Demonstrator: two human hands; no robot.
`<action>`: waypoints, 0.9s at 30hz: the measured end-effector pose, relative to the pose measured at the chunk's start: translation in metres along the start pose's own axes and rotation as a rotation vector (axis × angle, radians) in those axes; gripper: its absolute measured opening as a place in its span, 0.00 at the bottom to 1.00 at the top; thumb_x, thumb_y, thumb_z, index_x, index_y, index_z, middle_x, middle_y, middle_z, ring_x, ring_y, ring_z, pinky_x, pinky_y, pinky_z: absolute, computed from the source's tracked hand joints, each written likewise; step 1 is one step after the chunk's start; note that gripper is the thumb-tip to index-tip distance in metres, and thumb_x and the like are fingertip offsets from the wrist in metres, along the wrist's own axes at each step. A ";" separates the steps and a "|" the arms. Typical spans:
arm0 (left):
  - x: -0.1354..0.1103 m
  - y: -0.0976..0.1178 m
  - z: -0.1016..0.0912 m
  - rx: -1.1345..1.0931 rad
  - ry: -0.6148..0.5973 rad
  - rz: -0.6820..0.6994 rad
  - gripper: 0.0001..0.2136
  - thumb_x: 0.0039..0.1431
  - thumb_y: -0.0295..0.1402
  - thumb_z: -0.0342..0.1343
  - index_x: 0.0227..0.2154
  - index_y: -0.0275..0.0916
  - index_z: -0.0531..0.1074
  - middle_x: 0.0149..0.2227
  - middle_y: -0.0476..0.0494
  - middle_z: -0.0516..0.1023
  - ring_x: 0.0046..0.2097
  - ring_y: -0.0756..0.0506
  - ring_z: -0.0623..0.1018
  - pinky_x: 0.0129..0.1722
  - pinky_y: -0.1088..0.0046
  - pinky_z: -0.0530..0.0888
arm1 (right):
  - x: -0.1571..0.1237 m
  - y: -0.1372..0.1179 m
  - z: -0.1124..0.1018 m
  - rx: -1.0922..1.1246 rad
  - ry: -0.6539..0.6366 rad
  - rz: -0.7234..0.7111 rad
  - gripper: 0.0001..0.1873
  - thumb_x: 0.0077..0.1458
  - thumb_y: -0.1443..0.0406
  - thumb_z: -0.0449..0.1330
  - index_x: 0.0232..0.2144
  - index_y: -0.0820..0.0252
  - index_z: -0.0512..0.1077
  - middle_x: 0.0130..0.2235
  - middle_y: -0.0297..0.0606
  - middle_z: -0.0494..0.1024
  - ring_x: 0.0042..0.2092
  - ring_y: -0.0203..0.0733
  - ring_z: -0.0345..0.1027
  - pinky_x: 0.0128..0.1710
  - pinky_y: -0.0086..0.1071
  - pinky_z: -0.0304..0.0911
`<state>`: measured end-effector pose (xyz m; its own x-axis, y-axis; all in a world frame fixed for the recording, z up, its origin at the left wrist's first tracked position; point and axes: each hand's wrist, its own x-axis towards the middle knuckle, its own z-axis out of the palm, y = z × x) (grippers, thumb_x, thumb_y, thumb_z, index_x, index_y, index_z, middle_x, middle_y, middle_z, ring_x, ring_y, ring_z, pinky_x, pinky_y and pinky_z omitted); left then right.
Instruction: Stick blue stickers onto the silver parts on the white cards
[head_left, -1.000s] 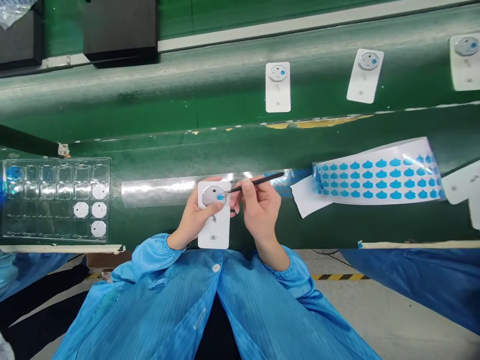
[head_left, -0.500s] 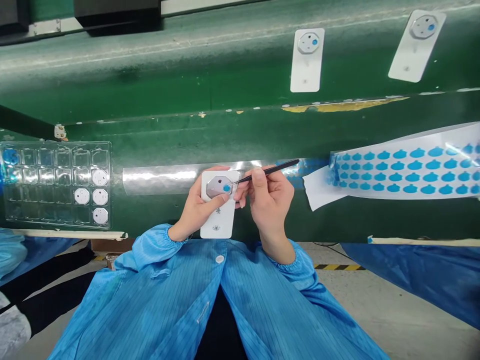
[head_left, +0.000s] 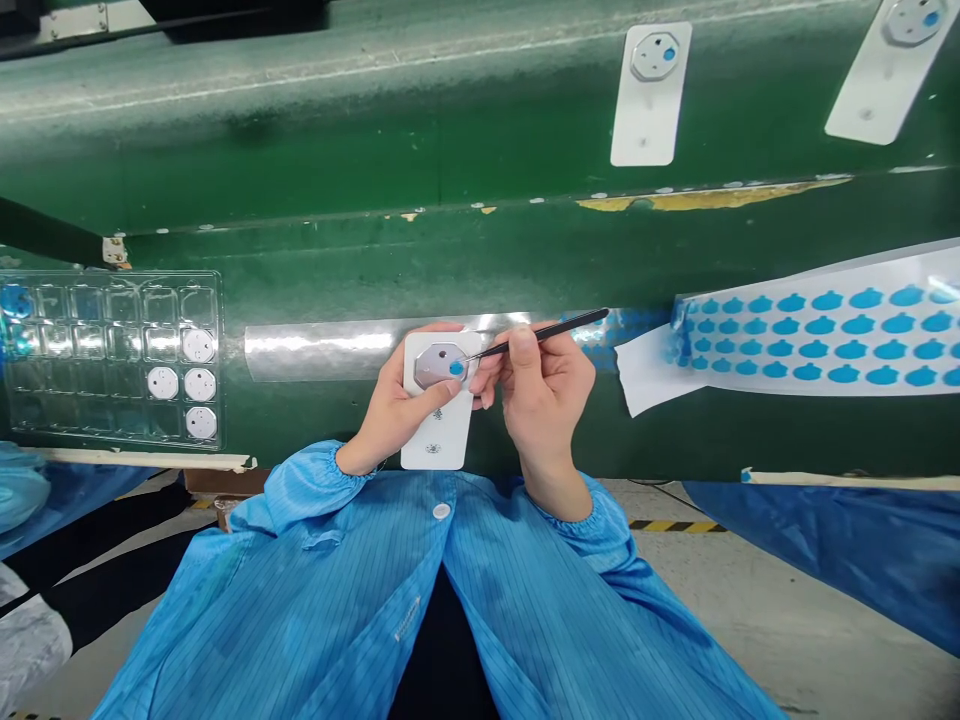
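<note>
My left hand grips a white rectangular carrier near the front edge of the green conveyor belt. An octagonal metal part sits in the carrier's upper end. A small blue dot sticker lies on that part. My right hand pinches black tweezers, and their tip rests at the blue sticker. A sheet of blue stickers lies to the right of my hands.
A clear blister tray at the left holds several white round parts. Two more white carriers with metal parts ride farther up the belt. A clear film strip lies behind my hands. Another person's blue sleeve shows at right.
The view has shifted, so the carriers on the belt appear farther right and higher. My hands stay on the carrier, with the tweezer tip held at the blue sticker.
</note>
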<state>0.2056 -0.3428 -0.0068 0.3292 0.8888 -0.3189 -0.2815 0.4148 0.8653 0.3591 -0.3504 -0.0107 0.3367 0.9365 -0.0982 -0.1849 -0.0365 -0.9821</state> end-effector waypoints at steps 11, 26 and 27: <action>-0.001 -0.003 -0.002 0.008 -0.012 0.027 0.26 0.61 0.42 0.74 0.60 0.44 0.75 0.50 0.43 0.84 0.46 0.43 0.84 0.41 0.70 0.84 | -0.001 0.000 0.000 0.005 0.005 -0.002 0.19 0.69 0.45 0.69 0.37 0.52 0.76 0.24 0.30 0.77 0.27 0.42 0.80 0.16 0.30 0.70; -0.001 -0.004 -0.004 0.032 -0.010 0.028 0.26 0.62 0.42 0.74 0.61 0.46 0.76 0.52 0.43 0.83 0.48 0.42 0.84 0.43 0.68 0.85 | -0.001 0.001 0.001 -0.025 0.009 -0.019 0.20 0.69 0.43 0.67 0.38 0.51 0.75 0.24 0.30 0.76 0.26 0.42 0.79 0.17 0.30 0.70; -0.001 -0.004 -0.005 0.032 -0.013 0.029 0.26 0.62 0.42 0.74 0.61 0.46 0.76 0.52 0.43 0.83 0.48 0.42 0.84 0.43 0.68 0.84 | -0.001 0.001 0.001 -0.022 0.007 -0.019 0.20 0.69 0.43 0.67 0.38 0.51 0.75 0.24 0.30 0.76 0.26 0.41 0.79 0.17 0.30 0.70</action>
<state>0.2024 -0.3448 -0.0120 0.3333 0.8977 -0.2882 -0.2621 0.3819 0.8863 0.3578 -0.3515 -0.0114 0.3467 0.9345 -0.0808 -0.1581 -0.0267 -0.9871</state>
